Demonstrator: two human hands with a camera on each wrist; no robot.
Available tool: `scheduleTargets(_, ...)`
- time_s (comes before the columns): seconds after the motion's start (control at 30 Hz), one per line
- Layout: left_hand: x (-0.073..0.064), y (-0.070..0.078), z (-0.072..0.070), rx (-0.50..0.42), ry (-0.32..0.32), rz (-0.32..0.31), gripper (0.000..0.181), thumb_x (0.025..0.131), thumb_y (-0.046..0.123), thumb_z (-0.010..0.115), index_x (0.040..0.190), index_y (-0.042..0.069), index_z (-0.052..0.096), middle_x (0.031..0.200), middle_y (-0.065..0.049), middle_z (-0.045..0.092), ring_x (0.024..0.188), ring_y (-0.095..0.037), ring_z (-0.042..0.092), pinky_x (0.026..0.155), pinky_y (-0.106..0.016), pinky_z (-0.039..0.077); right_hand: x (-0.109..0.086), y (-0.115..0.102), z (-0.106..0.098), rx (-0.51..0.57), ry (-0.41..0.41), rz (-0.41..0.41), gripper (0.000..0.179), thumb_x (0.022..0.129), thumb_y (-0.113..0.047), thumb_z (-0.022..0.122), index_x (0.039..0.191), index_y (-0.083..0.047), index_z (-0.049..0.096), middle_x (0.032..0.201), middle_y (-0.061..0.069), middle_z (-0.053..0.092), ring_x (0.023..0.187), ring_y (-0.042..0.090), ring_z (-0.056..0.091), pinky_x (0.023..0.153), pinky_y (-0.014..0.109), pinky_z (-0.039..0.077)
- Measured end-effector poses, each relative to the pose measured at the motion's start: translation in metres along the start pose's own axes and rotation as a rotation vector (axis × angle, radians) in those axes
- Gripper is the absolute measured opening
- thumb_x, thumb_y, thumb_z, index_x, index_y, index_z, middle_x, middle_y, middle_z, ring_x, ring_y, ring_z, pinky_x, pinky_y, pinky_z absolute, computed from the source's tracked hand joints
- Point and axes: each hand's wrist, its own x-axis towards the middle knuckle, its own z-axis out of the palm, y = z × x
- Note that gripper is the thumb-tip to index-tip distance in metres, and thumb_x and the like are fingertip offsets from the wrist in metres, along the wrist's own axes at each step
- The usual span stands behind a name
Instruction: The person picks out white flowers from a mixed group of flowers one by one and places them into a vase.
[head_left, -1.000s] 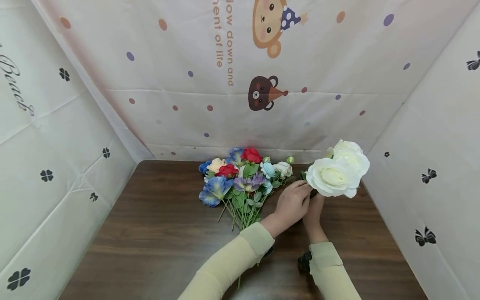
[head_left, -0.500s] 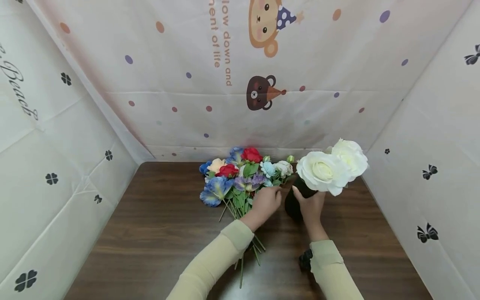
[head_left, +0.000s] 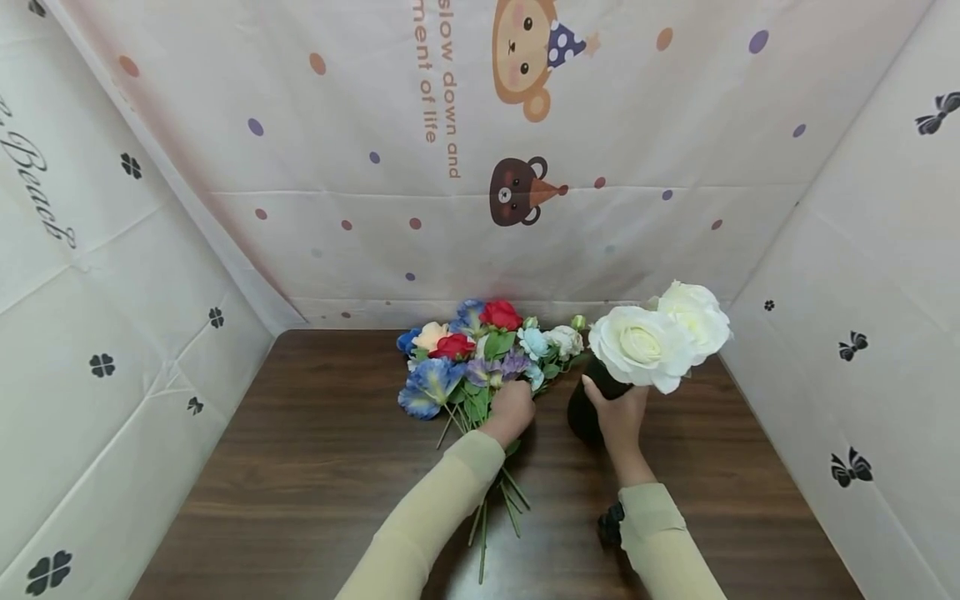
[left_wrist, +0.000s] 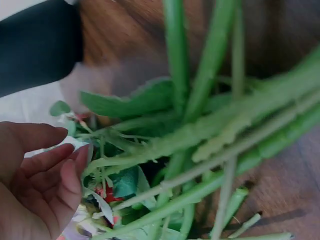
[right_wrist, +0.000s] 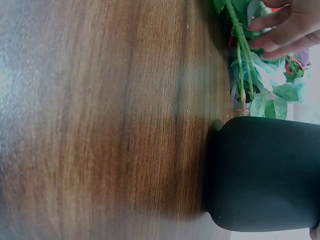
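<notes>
My right hand (head_left: 621, 417) grips a black vase (head_left: 585, 414) holding two large white roses (head_left: 641, 346). In the right wrist view the dark vase (right_wrist: 265, 175) stands on the wood, with only a bit of that hand at the edge. My left hand (head_left: 512, 411) is over the stems of a pile of artificial flowers, among them a blue flower (head_left: 429, 387) and a red rose (head_left: 501, 314). Seen from the left wrist, the left hand (left_wrist: 40, 185) has loosely bent fingers beside the green stems (left_wrist: 200, 130), with no stem clearly between them.
The pile lies on a dark wooden table (head_left: 300, 467), blooms toward the back and stem ends (head_left: 482, 533) toward the front. Printed cloth (head_left: 360, 250) walls the table at the back and both sides. A small black device (head_left: 611, 525) sits by the right cuff.
My left hand has left the white roses and moved left to the flower pile. My right hand keeps its hold on the vase, and the roses have shifted slightly left.
</notes>
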Motion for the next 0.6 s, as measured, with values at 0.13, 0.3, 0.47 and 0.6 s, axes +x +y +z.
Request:
scheduleTargets(0.13, 0.007, -0.001, 0.006, 0.083, 0.012, -0.006, 0.018, 0.099, 0.01, 0.066, 0.083, 0.008, 0.075, 0.085, -0.008, 0.076, 0.075, -0.022, 0.072, 0.057, -0.033, 0.056, 0.001, -0.002, -0.001, 0.019, -0.014, 0.012, 0.094, 0.08, 0.008, 0.081, 0.157, -0.005, 0.029, 0.157, 0.02, 0.038, 0.147, 0.033, 0.038, 0.125, 0.046, 0.028)
scheduleTargets(0.3, 0.013, 0.002, 0.01, 0.211, 0.022, -0.014, 0.017, 0.099, 0.01, 0.066, 0.085, 0.012, 0.076, 0.085, -0.005, 0.076, 0.076, -0.019, 0.073, 0.062, -0.034, 0.06, 0.003, -0.006, -0.001, 0.041, -0.021, 0.004, 0.094, 0.081, 0.006, 0.081, 0.157, -0.005, 0.028, 0.158, 0.019, 0.037, 0.147, 0.032, 0.037, 0.125, 0.049, 0.027)
scheduleTargets(0.47, 0.019, 0.003, 0.013, 0.225, -0.018, -0.032, 0.023, 0.099, 0.012, 0.065, 0.078, 0.014, 0.072, 0.079, -0.003, 0.074, 0.071, -0.016, 0.071, 0.059, -0.032, 0.057, 0.002, -0.008, -0.001, 0.03, -0.026, -0.001, 0.092, 0.081, 0.006, 0.081, 0.156, -0.002, 0.029, 0.157, 0.021, 0.037, 0.146, 0.033, 0.038, 0.124, 0.051, 0.028)
scheduleTargets(0.6, 0.022, 0.0, 0.013, 0.108, -0.024, -0.06, 0.027, 0.096, 0.015, 0.069, 0.069, 0.013, 0.065, 0.08, -0.005, 0.074, 0.071, -0.019, 0.071, 0.058, -0.035, 0.056, 0.001, -0.008, -0.001, 0.029, -0.023, -0.001, 0.092, 0.08, 0.007, 0.081, 0.156, -0.001, 0.029, 0.157, 0.021, 0.038, 0.145, 0.034, 0.038, 0.123, 0.052, 0.029)
